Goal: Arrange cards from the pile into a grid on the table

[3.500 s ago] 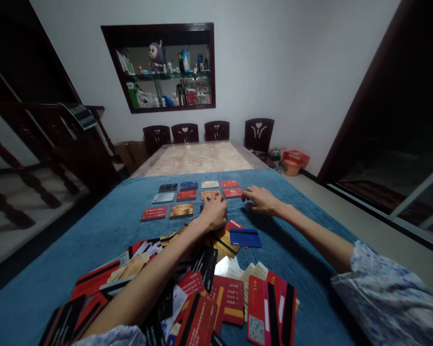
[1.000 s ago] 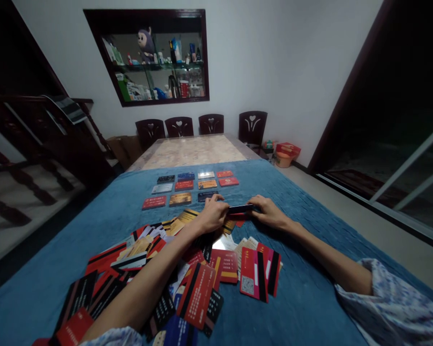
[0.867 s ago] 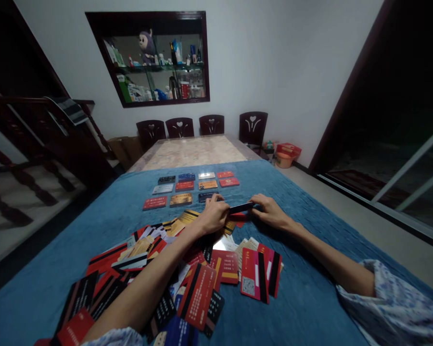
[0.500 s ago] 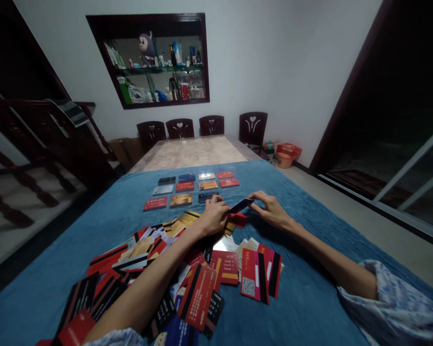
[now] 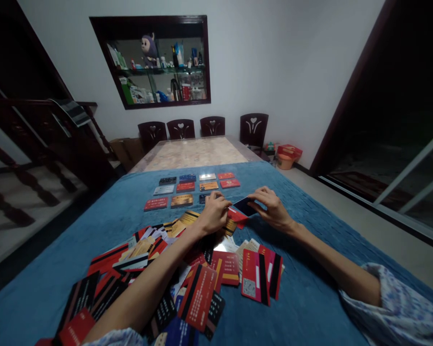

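Observation:
A dark card (image 5: 244, 206) is pinched by its right end between the thumb and fingers of my right hand (image 5: 274, 210). My left hand (image 5: 215, 212) is closed at the dark card's left end, its fingers on a red card (image 5: 237, 216) just below. Part of the red card is hidden by those fingers. Beneath and in front of my left hand spreads a loose pile of mixed cards (image 5: 198, 293), red, black, gold and blue. Beyond my hands, cards lie in rows, including a gold card (image 5: 182, 200) and an orange card (image 5: 208, 186).
A blue cloth (image 5: 310, 288) covers the near part of the long table (image 5: 198, 150). Several dark chairs (image 5: 253, 127) stand at the far end. A wall cabinet (image 5: 162, 62) holds bottles and a plush toy. Wooden railings (image 5: 32, 168) are at the left.
The dark card has turned so that more of its face shows. More of the red card shows beneath it. My hands stay in nearly the same place; the view has shifted slightly.

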Motion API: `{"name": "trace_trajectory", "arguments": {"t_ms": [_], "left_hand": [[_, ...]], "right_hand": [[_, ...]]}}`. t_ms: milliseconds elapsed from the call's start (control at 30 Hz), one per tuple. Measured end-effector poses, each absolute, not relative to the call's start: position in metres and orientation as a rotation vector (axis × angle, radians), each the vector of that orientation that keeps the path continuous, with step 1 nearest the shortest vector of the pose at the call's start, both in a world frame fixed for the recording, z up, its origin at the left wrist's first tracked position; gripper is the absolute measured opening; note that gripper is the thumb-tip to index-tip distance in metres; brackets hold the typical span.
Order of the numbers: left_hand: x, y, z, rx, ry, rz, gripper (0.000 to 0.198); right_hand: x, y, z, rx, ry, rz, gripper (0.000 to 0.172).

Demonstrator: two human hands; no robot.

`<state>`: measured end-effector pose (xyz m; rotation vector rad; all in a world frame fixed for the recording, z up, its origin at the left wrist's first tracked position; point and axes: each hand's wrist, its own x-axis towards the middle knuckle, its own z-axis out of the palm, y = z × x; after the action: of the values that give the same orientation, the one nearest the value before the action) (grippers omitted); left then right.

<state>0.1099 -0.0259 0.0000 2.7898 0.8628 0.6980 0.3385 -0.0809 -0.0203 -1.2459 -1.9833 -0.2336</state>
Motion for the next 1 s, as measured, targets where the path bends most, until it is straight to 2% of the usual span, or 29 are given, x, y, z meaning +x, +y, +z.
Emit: {"name": "trace_trajectory", "arguments": {"t_ms": [233,567,800,1000], "left_hand": [[0.112,-0.033,0.007,2.740,0.828,0.812,0.027],[0.116,-0.036,0.000,2.689,0.832,0.778,0.015],[0.113,-0.030,-0.005,2.669,0.917,0.767,0.015],[0.109,-0.028,-0.002,2.703,1.000,0.719,0.041]], "right_hand": [[0.330,-0.081,-0.020,-1.232,-2.078,-0.291,0.026],[0.315,-0.080,-0.025,-1.190,-2.101,-0.313,0.025],[0.319,-0.084,-0.029,-1.208,-2.079,-0.262,0.023],[0.327,-0.082,-0.034,-1.259,-2.119,-0.320,0.024]]}}
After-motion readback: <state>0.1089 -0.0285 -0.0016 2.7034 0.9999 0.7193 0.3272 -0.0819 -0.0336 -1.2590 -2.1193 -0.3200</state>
